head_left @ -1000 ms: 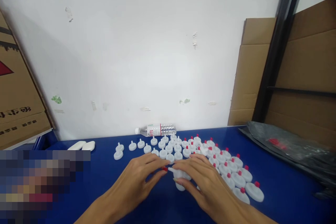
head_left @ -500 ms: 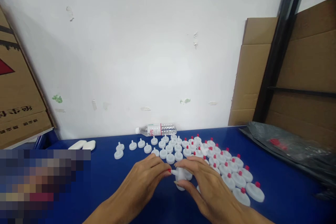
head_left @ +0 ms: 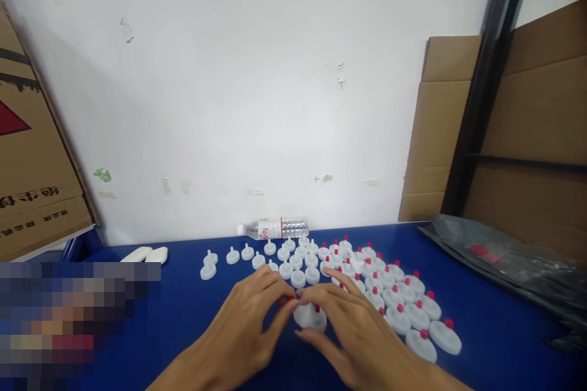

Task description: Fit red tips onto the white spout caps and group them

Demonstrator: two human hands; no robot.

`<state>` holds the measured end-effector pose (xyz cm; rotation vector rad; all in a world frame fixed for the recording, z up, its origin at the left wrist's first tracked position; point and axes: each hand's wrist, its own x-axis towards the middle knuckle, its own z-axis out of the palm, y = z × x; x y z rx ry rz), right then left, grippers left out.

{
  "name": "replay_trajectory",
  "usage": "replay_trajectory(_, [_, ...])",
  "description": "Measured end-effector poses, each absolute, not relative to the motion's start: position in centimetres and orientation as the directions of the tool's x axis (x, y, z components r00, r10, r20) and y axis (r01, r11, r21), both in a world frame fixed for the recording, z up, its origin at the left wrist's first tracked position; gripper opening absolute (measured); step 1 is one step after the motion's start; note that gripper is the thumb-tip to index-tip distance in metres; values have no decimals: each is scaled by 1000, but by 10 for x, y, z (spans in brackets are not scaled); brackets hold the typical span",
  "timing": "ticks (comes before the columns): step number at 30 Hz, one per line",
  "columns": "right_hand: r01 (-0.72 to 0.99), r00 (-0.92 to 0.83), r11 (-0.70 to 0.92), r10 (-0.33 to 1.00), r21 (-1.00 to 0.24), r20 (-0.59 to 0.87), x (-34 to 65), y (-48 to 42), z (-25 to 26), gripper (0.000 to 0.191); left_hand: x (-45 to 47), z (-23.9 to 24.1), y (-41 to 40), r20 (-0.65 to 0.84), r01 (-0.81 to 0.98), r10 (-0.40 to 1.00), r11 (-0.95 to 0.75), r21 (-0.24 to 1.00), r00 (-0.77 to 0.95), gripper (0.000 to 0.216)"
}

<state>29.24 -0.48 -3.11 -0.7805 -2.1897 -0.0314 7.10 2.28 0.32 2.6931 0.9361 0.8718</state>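
Observation:
My left hand (head_left: pixel 254 314) pinches a small red cap (head_left: pixel 291 298), mostly hidden by the fingertips. My right hand (head_left: pixel 351 324) curls around a white spouted lid (head_left: pixel 302 316), its fingers reaching the left fingertips. The lid's spout is covered by the fingers. Just behind that lid, a red tip (head_left: pixel 317 309) shows, apparently on another white lid. Beyond my hands stand several uncapped white lids (head_left: pixel 285 270) with bare spouts. Red-capped white lids (head_left: pixel 398 319) spread in rows to the right of my right hand.
A clear plastic bottle (head_left: pixel 275 228) lies against the wall. Two white rounded objects (head_left: pixel 156 255) rest at the back left. Grey plastic bags (head_left: pixel 486 250) with red bits lie on the right of the blue table (head_left: pixel 183 311). Cardboard boxes (head_left: pixel 41 153) flank both sides.
The held lid has tipped from sideways and turned between my hands. My left fingertips have come against the right ones, and the left thumb now shows below.

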Motion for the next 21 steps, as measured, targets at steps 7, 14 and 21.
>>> replay_trajectory(7, [637,-540,743,619,-204,570,297,-8,-26,14,57,13,39,382,745,719,-658,105,581,32])
replay_trajectory(14, [601,-695,796,568,-79,441,297,-10,-16,44,12,28,76,408,986,902,-86,-143,138,37])
replay_trajectory(21, [506,-839,848,442,156,318,292,-2,-23,66,-14,13,88,230,981,973,62,-182,-19,32])
